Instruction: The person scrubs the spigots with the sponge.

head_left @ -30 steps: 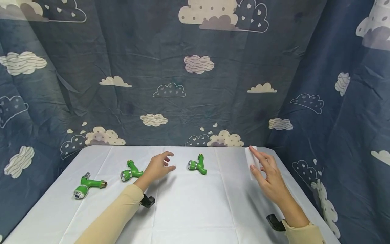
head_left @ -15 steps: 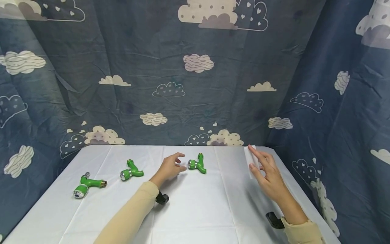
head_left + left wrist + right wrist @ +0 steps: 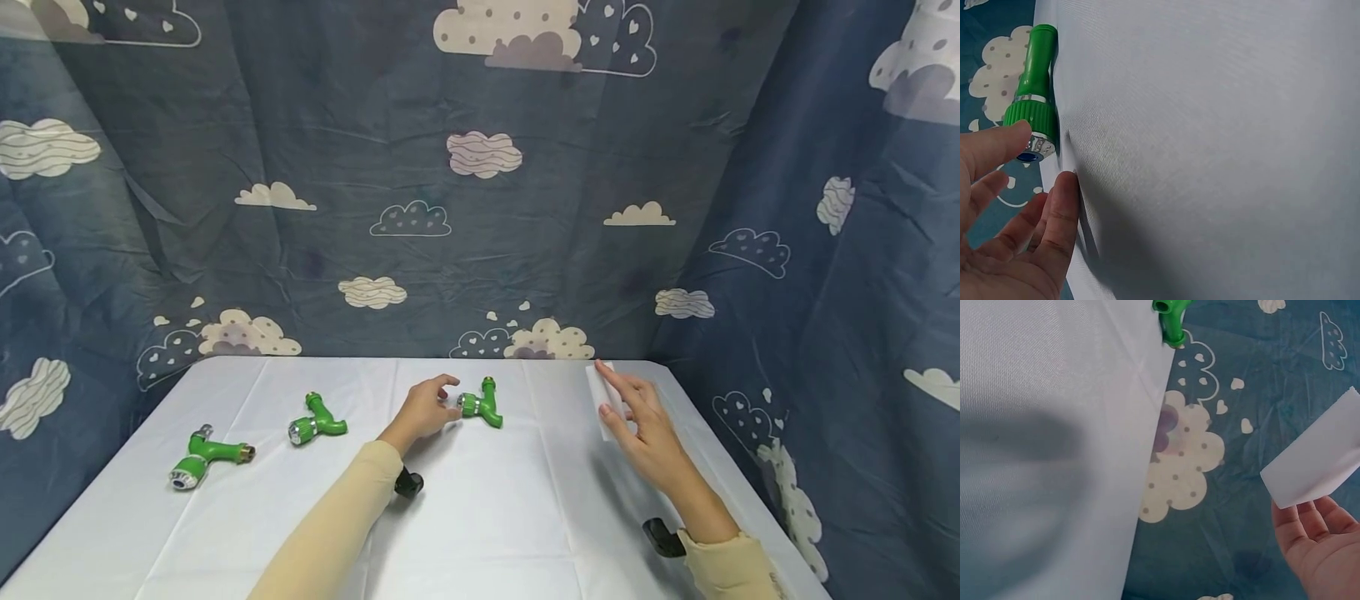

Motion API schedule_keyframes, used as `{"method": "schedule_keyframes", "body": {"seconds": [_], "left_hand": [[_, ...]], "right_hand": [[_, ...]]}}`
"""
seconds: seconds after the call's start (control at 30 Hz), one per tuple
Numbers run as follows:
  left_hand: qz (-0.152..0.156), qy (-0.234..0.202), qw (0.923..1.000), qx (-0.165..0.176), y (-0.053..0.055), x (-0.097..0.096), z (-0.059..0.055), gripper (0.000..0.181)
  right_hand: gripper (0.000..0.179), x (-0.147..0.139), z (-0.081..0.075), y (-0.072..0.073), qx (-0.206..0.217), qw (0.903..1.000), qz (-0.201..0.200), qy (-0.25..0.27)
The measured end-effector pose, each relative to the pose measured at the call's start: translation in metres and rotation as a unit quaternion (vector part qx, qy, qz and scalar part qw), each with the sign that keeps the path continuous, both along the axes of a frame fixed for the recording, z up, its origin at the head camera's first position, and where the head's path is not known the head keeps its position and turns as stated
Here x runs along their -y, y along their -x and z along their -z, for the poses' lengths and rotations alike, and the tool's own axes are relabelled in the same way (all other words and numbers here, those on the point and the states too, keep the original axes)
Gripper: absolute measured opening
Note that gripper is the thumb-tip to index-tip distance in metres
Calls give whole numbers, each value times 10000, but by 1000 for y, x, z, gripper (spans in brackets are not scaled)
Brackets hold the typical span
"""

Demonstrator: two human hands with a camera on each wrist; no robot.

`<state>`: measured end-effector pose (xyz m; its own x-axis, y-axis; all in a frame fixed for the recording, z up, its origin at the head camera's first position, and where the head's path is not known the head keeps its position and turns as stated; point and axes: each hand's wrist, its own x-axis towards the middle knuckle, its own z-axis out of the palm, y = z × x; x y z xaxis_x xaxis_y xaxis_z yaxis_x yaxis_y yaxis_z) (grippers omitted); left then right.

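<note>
Three green taps with chrome-trimmed knobs lie on the white cloth. My left hand (image 3: 424,407) is just left of the rightmost tap (image 3: 483,403), thumb and fingers spread apart beside its knob. In the left wrist view the thumb overlaps the edge of that tap's ribbed knob (image 3: 1034,114); whether it touches cannot be told. My right hand (image 3: 645,429) holds a plain white rectangular block (image 3: 602,400) upright between thumb and fingers, at the right of the table. The right wrist view shows the white block (image 3: 1313,453) tilted, with fingertips against its lower edge.
The middle tap (image 3: 317,419) and the left tap (image 3: 208,457) lie on the left half of the table (image 3: 480,517). A dark blue curtain (image 3: 315,125) printed with clouds hangs behind and at the sides. Black wrist camera mounts (image 3: 663,538) jut from beneath both wrists.
My left hand has moved right, from near the middle tap to the knob of the rightmost one. The right hand keeps its hold on the white block, and the view has shifted slightly.
</note>
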<state>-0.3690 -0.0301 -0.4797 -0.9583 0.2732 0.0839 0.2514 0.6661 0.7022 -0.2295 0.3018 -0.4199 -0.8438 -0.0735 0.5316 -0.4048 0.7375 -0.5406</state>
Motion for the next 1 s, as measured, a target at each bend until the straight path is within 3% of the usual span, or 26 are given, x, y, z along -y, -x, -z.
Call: {"method": "schedule_keyframes", "body": {"seconds": [0.47,1.0], "left_hand": [[150,-60,9999,37,3,-7,2,58],[222,-22,9996,-145,5,-18,8,46]], "right_hand": [[59,2,10,14,382,9992,-69,-109],[59,4,17,15,590,9979,-144,-246]]}}
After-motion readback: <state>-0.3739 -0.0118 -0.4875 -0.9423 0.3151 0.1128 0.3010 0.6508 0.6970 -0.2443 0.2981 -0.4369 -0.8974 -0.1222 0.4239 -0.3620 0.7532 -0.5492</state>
